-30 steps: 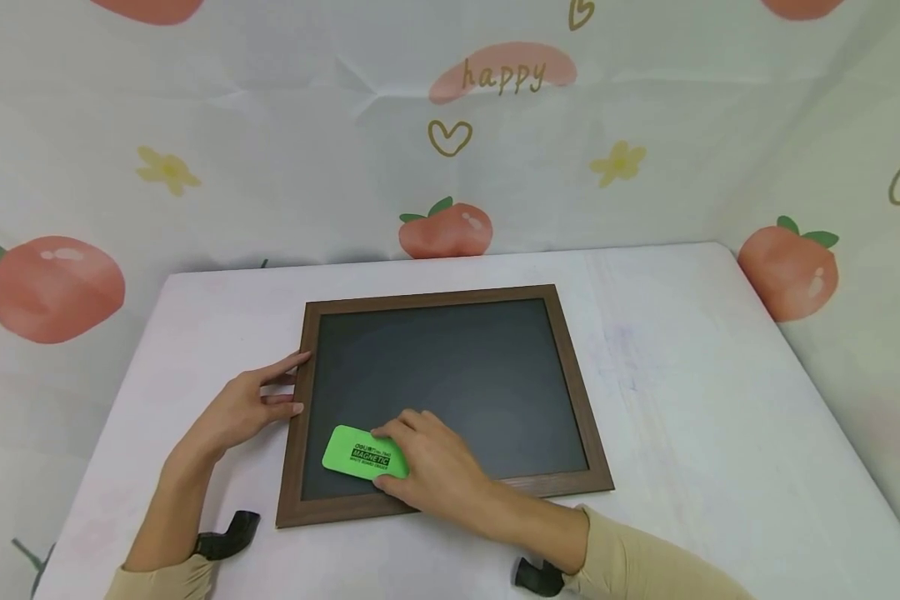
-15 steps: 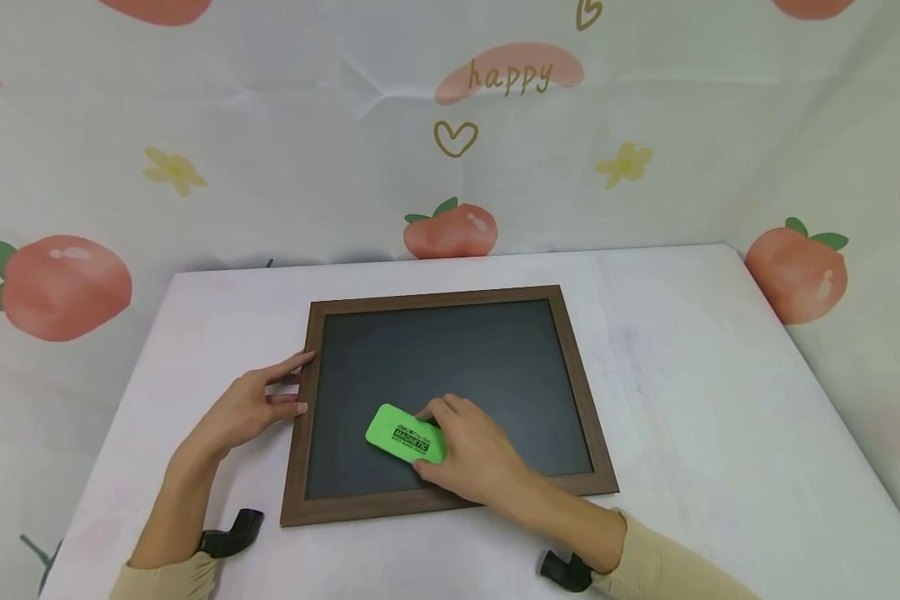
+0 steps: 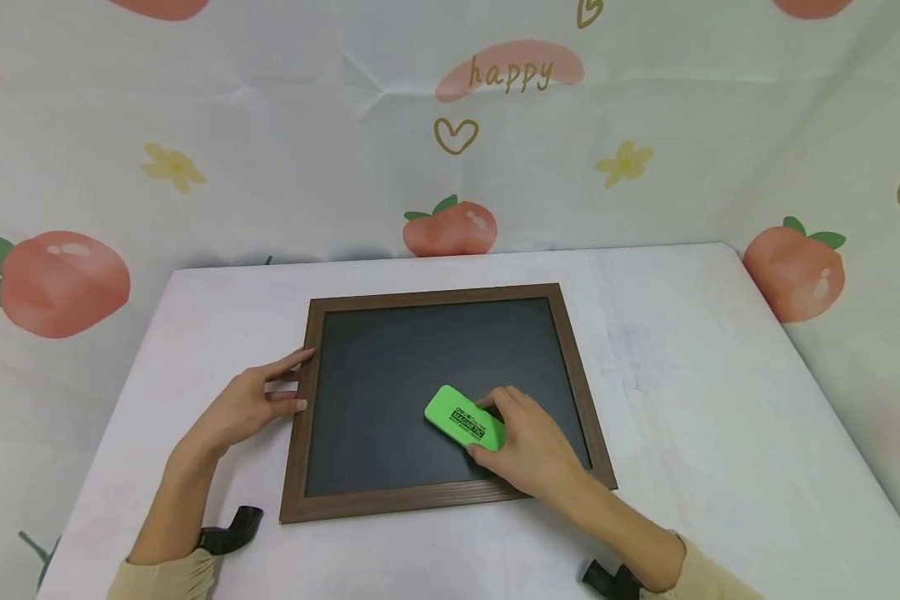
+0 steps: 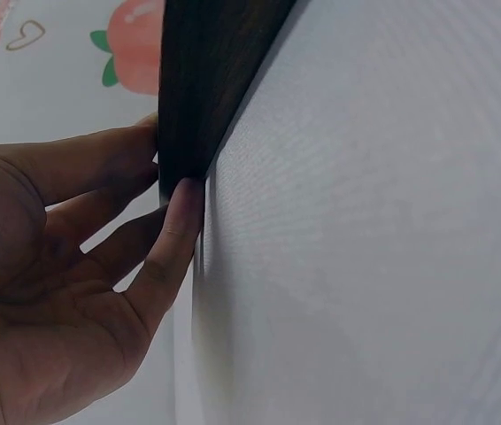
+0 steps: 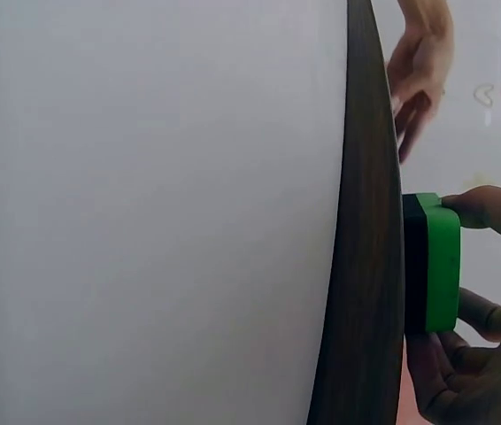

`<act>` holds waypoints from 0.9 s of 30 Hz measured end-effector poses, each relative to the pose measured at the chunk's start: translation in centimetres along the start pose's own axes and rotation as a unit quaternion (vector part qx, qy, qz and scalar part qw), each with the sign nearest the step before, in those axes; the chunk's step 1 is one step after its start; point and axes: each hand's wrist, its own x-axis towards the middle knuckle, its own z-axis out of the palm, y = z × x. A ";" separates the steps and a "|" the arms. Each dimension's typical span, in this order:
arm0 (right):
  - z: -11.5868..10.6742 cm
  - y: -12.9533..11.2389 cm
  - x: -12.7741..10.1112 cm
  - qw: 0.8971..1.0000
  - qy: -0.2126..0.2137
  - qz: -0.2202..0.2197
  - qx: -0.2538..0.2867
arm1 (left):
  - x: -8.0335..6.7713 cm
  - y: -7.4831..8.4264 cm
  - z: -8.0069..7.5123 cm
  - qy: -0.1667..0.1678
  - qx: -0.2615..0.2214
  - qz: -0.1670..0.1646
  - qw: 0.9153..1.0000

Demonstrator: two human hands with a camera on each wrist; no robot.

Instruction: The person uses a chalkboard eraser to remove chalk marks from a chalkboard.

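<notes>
A small blackboard (image 3: 390, 367) with a brown wooden frame (image 3: 367, 501) lies flat on the white table. My right hand (image 3: 534, 446) grips a green magnetic whiteboard eraser (image 3: 457, 410) by its right end, thumb on the near side and fingers on the far side. The eraser sits tilted on the lower right half of the board. In the right wrist view its dark felt side (image 5: 415, 266) faces the board. My left hand (image 3: 242, 408) rests at the frame's left edge, its extended fingertips touching the wood; the left wrist view shows these fingers (image 4: 175, 226) against the frame's side.
A patterned cloth (image 3: 307, 167) with peaches, flowers and hearts hangs behind the table (image 3: 705, 375). Black pieces (image 3: 232, 531) sit at both wrists, by the beige sleeves (image 3: 167, 577). Faint stains mark the tabletop right of the board.
The right hand has slid the eraser from the board's lower left corner rightward and slightly away, and the eraser has turned a little clockwise. The left hand stays at the frame's left edge.
</notes>
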 end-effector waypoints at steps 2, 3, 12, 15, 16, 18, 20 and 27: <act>-0.3 0.5 -0.1 1.000 0.007 0.006 0.001 | 0.0 0.0 0.0 0.000 0.002 0.001 1.000; -0.5 0.8 -0.2 1.000 0.011 0.010 0.001 | 0.1 0.0 0.0 0.000 0.002 0.002 1.000; -1.8 2.8 -1.1 0.999 0.045 0.013 -0.008 | 0.2 0.0 -0.1 0.000 -0.002 0.002 1.000; -2.3 3.5 -1.3 0.998 0.055 0.005 -0.005 | 0.2 0.0 0.0 -0.001 -0.001 -0.001 1.000; -2.4 3.7 -1.3 0.998 0.058 0.004 -0.004 | 0.2 0.0 0.0 0.000 0.000 -0.002 1.000; -2.7 4.2 -1.4 0.998 0.063 0.002 -0.001 | 0.1 0.0 0.0 0.001 -0.001 -0.003 1.000; -2.9 4.7 -1.5 0.998 0.067 0.001 0.001 | 0.1 0.0 0.0 0.002 -0.003 -0.004 1.000; -3.5 6.0 -2.0 0.997 0.081 -0.009 0.015 | -0.1 -0.1 0.1 0.002 -0.010 -0.004 1.000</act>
